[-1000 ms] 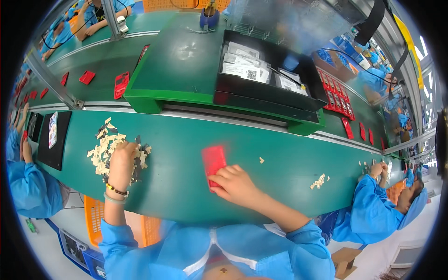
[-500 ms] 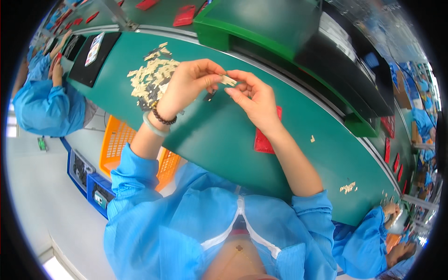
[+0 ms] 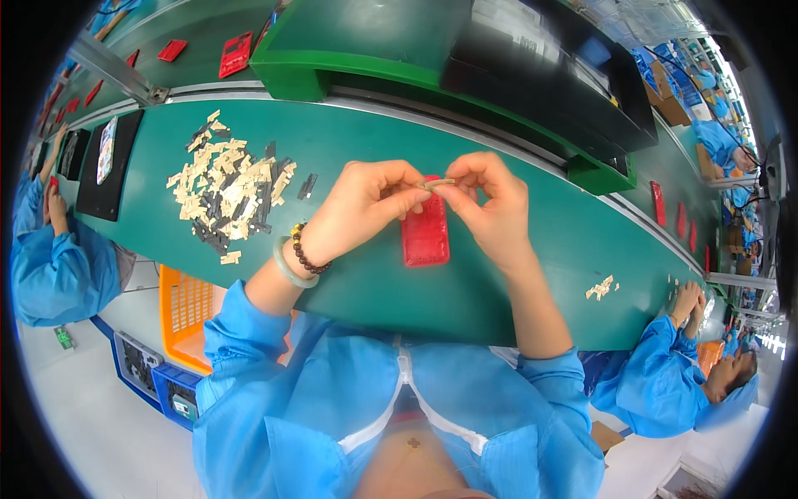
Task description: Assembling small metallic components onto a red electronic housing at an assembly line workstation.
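My left hand (image 3: 362, 206) and my right hand (image 3: 497, 204) meet over the table, each pinching with thumb and fingertips. A small thin cream strip (image 3: 440, 183) is held between them, seen nearly edge-on. Beneath it lies a red phone-shaped case (image 3: 426, 236) flat on the green table, its far end partly covered by my fingers. To the left of my left hand spreads a loose pile of small cream and dark grey strips (image 3: 226, 187). A few dark strips (image 3: 307, 185) lie apart, between the pile and my left hand.
A green-edged shelf (image 3: 366, 62) runs along the back of the green table (image 3: 349, 291). Several cream bits (image 3: 602, 288) lie at the right. An orange basket (image 3: 184, 320) stands below the near left edge. Co-workers in blue sit at both sides; a black mat (image 3: 112, 166) lies far left.
Both hands have moved away from the pile to above the red case, still holding the small strip. The view has shifted, so the pile now appears farther left and shows more fully.
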The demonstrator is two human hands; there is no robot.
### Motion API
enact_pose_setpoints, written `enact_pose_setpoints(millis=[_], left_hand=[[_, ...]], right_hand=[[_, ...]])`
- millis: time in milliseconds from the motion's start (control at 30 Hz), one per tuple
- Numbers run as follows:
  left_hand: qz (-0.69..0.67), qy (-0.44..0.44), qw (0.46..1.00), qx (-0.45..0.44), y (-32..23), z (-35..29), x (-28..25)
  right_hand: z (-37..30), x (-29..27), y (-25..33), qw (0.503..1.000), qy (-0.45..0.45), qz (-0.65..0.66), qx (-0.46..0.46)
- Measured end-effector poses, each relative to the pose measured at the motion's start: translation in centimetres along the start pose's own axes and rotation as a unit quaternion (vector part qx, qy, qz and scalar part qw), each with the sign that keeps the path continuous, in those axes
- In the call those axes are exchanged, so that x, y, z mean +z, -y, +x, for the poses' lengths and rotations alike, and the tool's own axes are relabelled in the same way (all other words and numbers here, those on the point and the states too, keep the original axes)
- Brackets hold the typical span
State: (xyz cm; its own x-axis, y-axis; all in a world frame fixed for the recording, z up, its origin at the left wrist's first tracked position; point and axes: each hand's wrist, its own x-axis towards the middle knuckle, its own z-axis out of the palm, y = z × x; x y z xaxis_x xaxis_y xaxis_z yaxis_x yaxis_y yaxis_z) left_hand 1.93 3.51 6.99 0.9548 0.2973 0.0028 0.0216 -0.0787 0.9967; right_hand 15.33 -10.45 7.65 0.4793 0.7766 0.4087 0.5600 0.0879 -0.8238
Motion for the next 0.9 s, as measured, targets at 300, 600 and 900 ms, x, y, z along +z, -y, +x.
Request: enact_pose_setpoints(millis=[300, 600, 900], left_hand=[[0.011, 0.012, 0.992, 0.124, 0.0, -1.1, 1.5], [0.252, 0.091, 0.854, 0.446, 0.1, -0.8, 4.3], [0.410, -0.056, 0.734, 0.539, 2.0, 1.2, 4.2]], right_hand=[[-2.9, -0.8, 1.4, 0.986, -0.019, -0.116, -0.119], [-8.1, -5.8, -4.0, 0.975, -0.073, -0.161, 0.132], [-4.7, -4.6, 0.7, 0.989, 0.084, -0.076, 0.091]])
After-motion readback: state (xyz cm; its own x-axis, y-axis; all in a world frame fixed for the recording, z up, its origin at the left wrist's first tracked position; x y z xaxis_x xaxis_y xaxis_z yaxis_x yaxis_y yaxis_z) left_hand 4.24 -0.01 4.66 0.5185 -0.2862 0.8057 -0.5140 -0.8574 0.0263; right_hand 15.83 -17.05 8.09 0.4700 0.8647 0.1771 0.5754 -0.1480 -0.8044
